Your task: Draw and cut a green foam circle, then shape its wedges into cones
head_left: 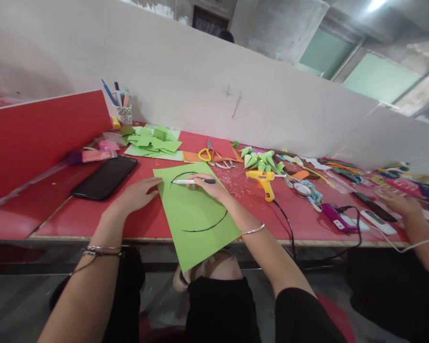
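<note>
A sheet of green paper (pixel 186 205) lies on the red table, its near corner jutting past the front edge. Black curved lines are drawn on it, one near the top and one lower down. My right hand (pixel 209 186) is closed around a white marker with a black end (pixel 184 181), its tip at the upper left of the sheet beside the top curve. Resting at the paper's left edge, my left hand (pixel 140 194) has its fingers stretched out and holds nothing.
Left of the sheet lies a black phone (pixel 106 178). Behind are green paper pieces (pixel 153 142), yellow-handled scissors (pixel 205 154) and folded green cones (pixel 260 160). A yellow glue gun (pixel 263 183) with a cord stands right. Another person's hand (pixel 396 201) is at far right.
</note>
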Tool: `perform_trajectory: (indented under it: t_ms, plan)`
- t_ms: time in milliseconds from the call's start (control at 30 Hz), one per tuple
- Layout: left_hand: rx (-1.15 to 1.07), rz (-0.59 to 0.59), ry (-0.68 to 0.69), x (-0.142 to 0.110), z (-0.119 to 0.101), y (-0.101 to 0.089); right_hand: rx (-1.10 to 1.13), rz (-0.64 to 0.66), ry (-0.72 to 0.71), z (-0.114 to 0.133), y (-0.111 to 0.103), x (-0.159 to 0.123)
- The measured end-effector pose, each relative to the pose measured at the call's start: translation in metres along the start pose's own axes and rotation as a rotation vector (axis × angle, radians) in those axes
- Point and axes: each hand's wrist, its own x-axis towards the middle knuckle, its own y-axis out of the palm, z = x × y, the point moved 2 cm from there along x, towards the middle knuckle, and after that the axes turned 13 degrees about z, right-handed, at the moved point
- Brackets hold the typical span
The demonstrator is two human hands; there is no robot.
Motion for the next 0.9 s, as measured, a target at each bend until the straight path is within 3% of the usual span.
perform_trajectory:
  t_ms: [167,433,600,900]
  plan:
    - [0.003,0.004,-0.020,0.001,0.001,0.000,0.072,0.201,-0.006,0.003,-0.004,-0.004]
    - [0.000,-0.016,-0.018,0.002,0.002,0.002,0.100,-0.060,-0.004,-0.005,-0.012,0.000]
    - [0.003,-0.010,-0.010,0.002,0.001,0.002,0.069,-0.134,0.037,-0.010,-0.010,0.002]
    - [-0.009,-0.011,-0.008,0.000,0.000,0.002,-0.073,0.037,0.034,0.000,-0.004,-0.001]
